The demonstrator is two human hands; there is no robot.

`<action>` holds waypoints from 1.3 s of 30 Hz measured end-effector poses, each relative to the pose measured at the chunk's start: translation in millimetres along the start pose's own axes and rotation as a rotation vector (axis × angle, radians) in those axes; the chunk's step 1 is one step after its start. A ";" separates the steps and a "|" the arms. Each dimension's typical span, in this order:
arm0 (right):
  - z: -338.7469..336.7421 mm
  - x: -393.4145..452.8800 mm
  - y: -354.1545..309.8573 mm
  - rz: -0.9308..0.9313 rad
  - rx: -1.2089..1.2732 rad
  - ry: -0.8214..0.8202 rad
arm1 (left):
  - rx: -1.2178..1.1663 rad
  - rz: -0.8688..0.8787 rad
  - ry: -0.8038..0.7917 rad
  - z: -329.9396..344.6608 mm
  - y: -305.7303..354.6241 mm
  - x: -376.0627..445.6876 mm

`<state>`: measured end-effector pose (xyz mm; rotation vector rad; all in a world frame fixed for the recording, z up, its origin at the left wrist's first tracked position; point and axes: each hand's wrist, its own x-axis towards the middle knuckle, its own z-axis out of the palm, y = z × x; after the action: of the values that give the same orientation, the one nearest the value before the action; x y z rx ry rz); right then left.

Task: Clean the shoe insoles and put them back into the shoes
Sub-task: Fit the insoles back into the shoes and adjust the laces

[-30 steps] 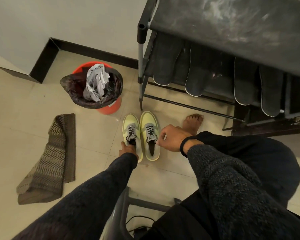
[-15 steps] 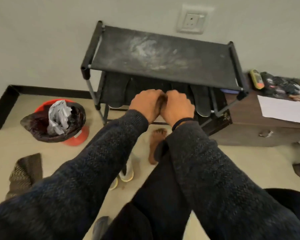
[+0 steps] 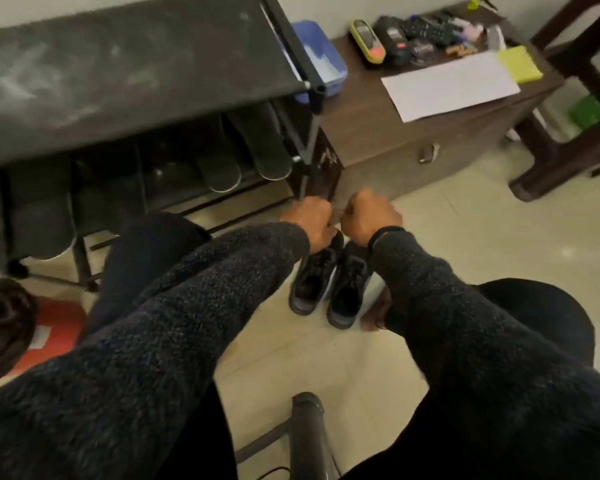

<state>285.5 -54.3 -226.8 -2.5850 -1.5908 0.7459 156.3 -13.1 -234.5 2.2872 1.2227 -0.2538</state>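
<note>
A pair of black shoes (image 3: 329,285) stands side by side on the tiled floor, toes toward the rack. My left hand (image 3: 309,220) hovers curled over the left shoe's toe. My right hand (image 3: 368,216) is a fist just beside it, above the right shoe's toe. Nothing shows in either hand, though both are blurred. Dark insoles (image 3: 219,168) with pale edges lean on the lower shelf of the black shoe rack (image 3: 118,74), and more insoles (image 3: 45,216) lean at its left end.
A brown cabinet (image 3: 413,140) right of the rack carries a white sheet (image 3: 447,84), remotes and a blue tub (image 3: 321,60). An orange bin (image 3: 52,330) with a black bag sits lower left. A chair frame (image 3: 309,427) is between my legs. My bare foot (image 3: 378,313) rests beside the right shoe.
The view swung from the yellow-green shoes up past the rack and over to the black pair. Both hands left the yellow-green shoes, met in front of the rack, and now hang over the black shoes.
</note>
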 end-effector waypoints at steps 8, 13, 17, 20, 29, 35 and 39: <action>154.4 33.8 85.0 0.198 0.084 -0.528 | 0.153 -0.158 -0.583 171.0 -44.0 40.9; 218.6 31.4 111.4 0.186 0.039 -0.673 | 0.168 -0.124 -0.775 239.9 -54.7 65.0; 243.6 32.3 115.4 0.171 0.004 -0.749 | 0.244 -0.073 -0.828 257.1 -55.9 77.1; 248.4 32.6 115.8 0.139 -0.008 -0.769 | 0.329 -0.077 -0.820 257.8 -52.1 83.1; 235.9 16.8 109.2 0.030 -0.037 -0.495 | 0.485 0.098 -0.624 228.6 -30.6 77.7; 164.8 12.9 100.2 0.126 0.070 -0.436 | 0.375 0.050 -0.484 167.0 4.8 71.4; 90.1 -0.9 93.6 0.115 0.000 -0.390 | 0.278 0.001 -0.471 107.6 28.0 63.0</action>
<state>327.3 -120.9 -330.2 -2.6715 -1.5249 1.3282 223.9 -38.0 -340.1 2.2653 0.9855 -0.9542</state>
